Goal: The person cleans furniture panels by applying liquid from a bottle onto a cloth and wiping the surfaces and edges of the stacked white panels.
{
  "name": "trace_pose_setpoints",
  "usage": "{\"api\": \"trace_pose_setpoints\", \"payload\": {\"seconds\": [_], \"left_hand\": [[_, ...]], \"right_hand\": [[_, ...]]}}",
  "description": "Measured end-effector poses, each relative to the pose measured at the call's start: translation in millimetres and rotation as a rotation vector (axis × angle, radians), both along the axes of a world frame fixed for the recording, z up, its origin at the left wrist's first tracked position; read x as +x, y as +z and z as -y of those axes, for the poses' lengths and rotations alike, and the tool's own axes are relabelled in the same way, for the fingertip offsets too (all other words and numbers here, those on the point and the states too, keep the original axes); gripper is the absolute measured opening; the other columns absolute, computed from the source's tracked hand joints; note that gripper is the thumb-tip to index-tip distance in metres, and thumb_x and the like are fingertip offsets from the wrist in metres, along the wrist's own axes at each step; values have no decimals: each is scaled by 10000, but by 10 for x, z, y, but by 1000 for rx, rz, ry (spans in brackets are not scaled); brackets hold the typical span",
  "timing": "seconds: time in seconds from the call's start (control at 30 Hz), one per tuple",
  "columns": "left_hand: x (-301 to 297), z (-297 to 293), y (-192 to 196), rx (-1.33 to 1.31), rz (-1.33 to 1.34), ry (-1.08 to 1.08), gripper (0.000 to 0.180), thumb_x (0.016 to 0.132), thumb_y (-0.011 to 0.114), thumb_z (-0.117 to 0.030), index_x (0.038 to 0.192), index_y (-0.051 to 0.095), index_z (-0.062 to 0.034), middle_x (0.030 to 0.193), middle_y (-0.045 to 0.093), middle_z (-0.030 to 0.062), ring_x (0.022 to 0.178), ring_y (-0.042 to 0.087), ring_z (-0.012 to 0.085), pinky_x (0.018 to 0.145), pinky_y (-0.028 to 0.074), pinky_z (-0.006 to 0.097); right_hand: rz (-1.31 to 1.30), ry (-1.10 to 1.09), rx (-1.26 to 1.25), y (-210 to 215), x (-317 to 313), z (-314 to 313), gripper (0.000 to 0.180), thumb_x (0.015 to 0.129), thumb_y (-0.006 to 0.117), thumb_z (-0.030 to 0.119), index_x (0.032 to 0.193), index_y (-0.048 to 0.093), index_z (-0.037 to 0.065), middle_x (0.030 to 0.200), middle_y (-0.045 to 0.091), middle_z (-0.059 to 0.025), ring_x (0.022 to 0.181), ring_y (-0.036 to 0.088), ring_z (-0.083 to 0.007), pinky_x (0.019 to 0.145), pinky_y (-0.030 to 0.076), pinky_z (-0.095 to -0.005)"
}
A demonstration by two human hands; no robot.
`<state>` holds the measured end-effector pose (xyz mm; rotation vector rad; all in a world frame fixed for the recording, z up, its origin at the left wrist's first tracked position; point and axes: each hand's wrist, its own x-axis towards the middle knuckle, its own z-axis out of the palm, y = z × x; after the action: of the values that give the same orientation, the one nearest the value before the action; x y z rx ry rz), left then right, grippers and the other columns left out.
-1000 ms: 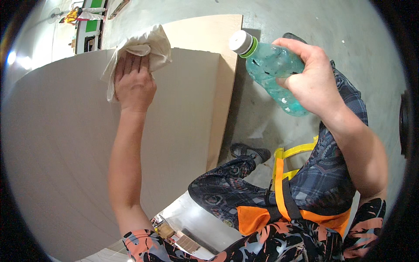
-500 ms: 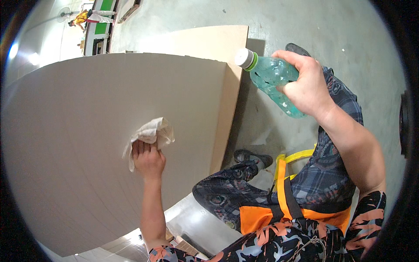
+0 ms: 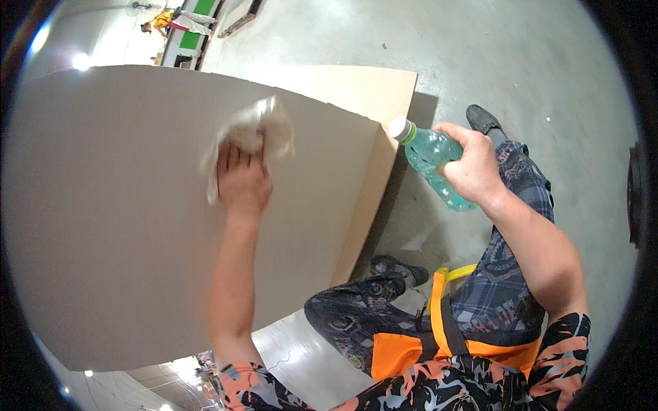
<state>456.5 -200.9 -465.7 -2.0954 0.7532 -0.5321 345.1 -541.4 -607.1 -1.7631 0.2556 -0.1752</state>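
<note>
A broad grey panel [image 3: 151,240] fills the left half of the view. My left hand [image 3: 245,183] presses a crumpled whitish cloth [image 3: 264,116] against its surface, fingers bent over the fabric; hand and cloth are slightly blurred. On the right, my right hand [image 3: 469,164] is wrapped round a clear green plastic bottle [image 3: 428,154] with a white cap, held tilted beside the panel's right edge. Liquid seems to be inside, though how much I cannot tell. The bottle's lower side is partly covered by my fingers.
A pale wooden board [image 3: 370,85] sticks out beyond the panel's far edge. My legs and dark shoes [image 3: 483,120] are on the grey floor [image 3: 569,75] at the right. Far off at upper left, a person in a yellow top [image 3: 163,22] is by a green-and-white structure [image 3: 195,31].
My left hand has slid the cloth farther away across the panel, toward its far edge. The bottle in my right hand sits a little lower in view, and the whole view has shifted.
</note>
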Motion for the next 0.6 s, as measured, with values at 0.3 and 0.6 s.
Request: {"api": "trace_pose_setpoints", "payload": {"seconds": [0.3, 0.6], "left_hand": [[-1213, -1095, -91, -117, -88, 148, 471, 760, 665, -194, 1225, 615, -138, 1201, 610, 138, 1184, 535, 344, 1071, 350, 511], [655, 670, 1006, -78, 269, -73, 588, 865, 629, -385, 1414, 478, -237, 1328, 575, 103, 1304, 466, 302, 1150, 269, 449]], "right_hand": [[43, 21, 20, 176, -1, 9, 343, 654, 579, -9, 967, 672, 93, 827, 682, -167, 850, 674, -354, 726, 525, -389], [13, -2, 21, 100, 61, -22, 366, 635, 585, -30, 975, 683, 62, 835, 698, -164, 825, 701, -299, 752, 522, -352]]}}
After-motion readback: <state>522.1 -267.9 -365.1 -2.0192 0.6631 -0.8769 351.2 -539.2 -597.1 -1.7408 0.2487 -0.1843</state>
